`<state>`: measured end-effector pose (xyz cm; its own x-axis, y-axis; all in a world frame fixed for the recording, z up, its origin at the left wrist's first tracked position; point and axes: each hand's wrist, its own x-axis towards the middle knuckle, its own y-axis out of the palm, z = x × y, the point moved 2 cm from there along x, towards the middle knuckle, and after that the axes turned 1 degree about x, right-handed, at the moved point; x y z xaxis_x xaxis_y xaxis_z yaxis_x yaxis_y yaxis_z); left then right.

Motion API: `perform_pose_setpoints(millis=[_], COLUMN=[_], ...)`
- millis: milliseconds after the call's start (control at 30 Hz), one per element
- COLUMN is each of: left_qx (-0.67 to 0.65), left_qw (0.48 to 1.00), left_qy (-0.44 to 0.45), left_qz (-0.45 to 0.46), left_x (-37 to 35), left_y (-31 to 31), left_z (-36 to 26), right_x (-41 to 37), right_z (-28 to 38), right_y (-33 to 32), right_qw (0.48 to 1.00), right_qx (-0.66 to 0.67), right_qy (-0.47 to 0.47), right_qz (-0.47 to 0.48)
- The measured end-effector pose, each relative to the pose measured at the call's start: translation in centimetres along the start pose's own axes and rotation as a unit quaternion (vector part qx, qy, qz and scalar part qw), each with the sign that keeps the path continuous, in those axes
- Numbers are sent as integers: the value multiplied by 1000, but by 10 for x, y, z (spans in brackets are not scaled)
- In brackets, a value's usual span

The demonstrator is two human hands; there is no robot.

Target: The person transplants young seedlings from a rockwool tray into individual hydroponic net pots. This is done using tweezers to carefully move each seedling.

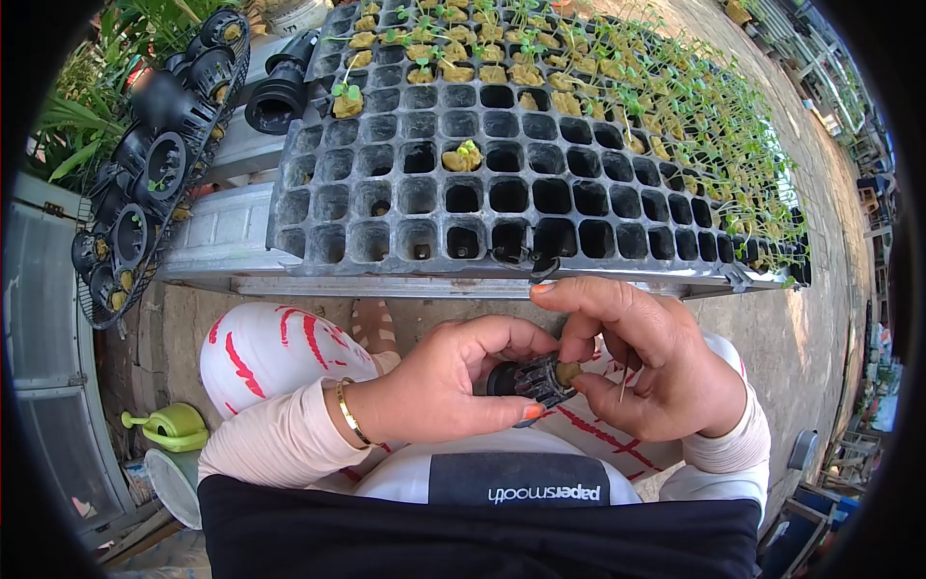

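Observation:
My left hand is wrapped round a small black net pot, tipped on its side above my lap. From the right, my right hand pinches a brownish growing plug at the slotted end of the pot, with thumb and fingertips close together. A thin pale stalk shows by the right fingers. In front of both hands lies the black seedling tray, its near cells without plugs. One yellowish plug with a small sprout sits on top of the cells.
Leafy seedlings fill the tray's right and far side. At left, a black wire basket holds several net pots. Stacked black pots lie on the metal bench. A green watering can stands low at left.

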<state>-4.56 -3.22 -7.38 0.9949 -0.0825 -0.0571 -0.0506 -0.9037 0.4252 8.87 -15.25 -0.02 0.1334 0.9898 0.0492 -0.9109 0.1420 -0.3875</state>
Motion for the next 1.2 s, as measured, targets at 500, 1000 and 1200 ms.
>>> perform_pose_setpoints(millis=[500,1000,1200], left_qx=[319,492,481], left_qw=[933,808,818], left_qy=[150,295,284], left_qz=[-75,-134,-139], left_x=[0,0,0], left_y=[-6,-1,1], left_z=[-17,-21,-23], right_x=[-4,-3,-2], right_z=[12,8,3], right_y=[-7,6,11], right_qw=[998,996,995], right_qx=[-18,-70,-48], right_qy=[-53,7,-55], right_qz=[1,-52,-62])
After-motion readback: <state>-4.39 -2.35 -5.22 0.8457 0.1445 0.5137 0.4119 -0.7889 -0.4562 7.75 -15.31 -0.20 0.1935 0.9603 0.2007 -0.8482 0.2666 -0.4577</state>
